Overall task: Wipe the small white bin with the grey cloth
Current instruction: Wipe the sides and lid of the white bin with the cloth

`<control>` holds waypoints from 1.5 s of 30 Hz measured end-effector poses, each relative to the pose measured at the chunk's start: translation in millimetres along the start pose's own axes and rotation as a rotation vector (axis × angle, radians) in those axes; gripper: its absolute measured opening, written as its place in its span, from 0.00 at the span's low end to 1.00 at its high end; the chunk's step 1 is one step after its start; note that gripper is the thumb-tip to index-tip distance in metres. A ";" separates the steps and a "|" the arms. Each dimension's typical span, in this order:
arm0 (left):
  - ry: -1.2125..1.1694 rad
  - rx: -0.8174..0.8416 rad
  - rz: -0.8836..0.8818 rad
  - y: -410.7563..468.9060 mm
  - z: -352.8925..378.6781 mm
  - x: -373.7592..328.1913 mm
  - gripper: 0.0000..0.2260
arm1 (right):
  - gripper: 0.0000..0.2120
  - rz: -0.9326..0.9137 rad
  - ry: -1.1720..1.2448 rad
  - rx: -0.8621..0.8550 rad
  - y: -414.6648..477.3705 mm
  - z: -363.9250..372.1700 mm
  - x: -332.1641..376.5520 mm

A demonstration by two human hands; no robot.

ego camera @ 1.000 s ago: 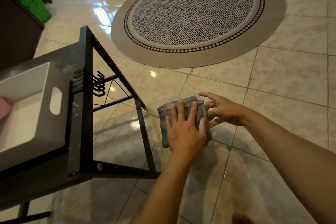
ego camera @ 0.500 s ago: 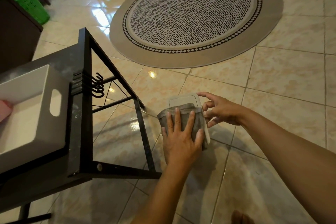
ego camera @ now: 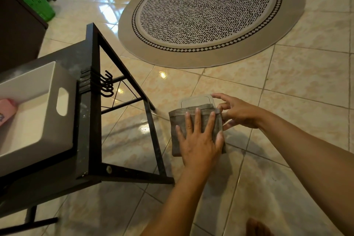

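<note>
Head view: left hand fingers spread flat on grey cloth; right hand fingers grip small white bin.

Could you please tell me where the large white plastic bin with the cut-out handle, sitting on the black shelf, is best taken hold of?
Probably by the oval cut-out handle in the end wall of the large white plastic bin, coming from the side that faces the open floor. That slot looks sized for fingers, and the black metal shelf frame stands close against that end, so reach in from above.
</note>
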State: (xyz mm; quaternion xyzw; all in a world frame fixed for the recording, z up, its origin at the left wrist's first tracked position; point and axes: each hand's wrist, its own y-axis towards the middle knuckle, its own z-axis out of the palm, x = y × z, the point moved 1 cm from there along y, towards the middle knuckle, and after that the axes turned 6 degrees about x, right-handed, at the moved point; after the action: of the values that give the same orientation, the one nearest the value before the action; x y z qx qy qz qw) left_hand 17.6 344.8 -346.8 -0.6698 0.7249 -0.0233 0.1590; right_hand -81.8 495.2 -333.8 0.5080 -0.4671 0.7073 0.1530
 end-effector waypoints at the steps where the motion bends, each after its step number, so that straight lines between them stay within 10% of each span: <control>1: -0.003 0.006 -0.019 4.8 -1.9 3.0 0.28 | 0.39 -0.003 0.003 -0.003 -0.4 0.3 -0.7; 45: -0.128 0.033 -0.071 29.7 -25.3 -9.5 0.26 | 0.38 -0.006 0.009 -0.012 0.9 1.2 -2.1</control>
State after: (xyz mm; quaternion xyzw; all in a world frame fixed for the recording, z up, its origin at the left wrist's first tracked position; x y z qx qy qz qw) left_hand -17.1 352.5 -328.2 -0.6925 0.6887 0.0021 0.2150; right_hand -80.8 494.2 -336.0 0.5053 -0.4691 0.7063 0.1605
